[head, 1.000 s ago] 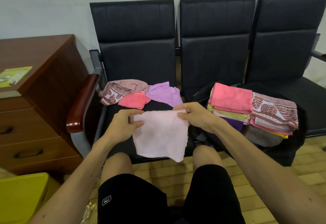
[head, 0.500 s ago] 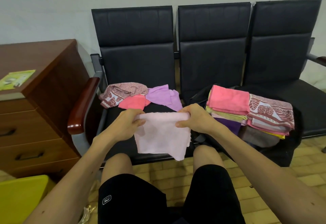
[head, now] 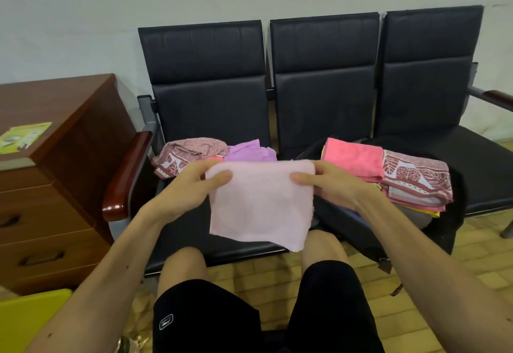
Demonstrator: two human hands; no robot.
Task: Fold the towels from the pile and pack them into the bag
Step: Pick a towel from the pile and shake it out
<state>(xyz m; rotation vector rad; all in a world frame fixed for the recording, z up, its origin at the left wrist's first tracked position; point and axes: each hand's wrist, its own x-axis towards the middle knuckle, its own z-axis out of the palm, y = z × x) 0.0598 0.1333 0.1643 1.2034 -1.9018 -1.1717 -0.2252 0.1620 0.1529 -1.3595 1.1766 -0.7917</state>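
A pale pink towel (head: 261, 205) hangs folded in front of me over the left seat. My left hand (head: 191, 186) pinches its upper left corner and my right hand (head: 330, 186) pinches its upper right corner, thumbs on the near face. Behind it lies the loose pile: a patterned maroon towel (head: 188, 152) and a purple towel (head: 249, 149), with a coral one mostly hidden. On the right, a black bag (head: 455, 213) holds folded towels, a pink towel (head: 352, 158) and a leaf-patterned towel (head: 416, 180) on top.
A row of three black seats (head: 324, 88) stands against the wall. A wooden armrest (head: 125, 174) and a brown drawer cabinet (head: 55, 174) are at the left. A yellow object (head: 25, 322) sits at the lower left. My knees are below the towel.
Both hands have lifted the pink towel higher and toward me, and it now hangs shorter and squarer. The view has tilted downward.
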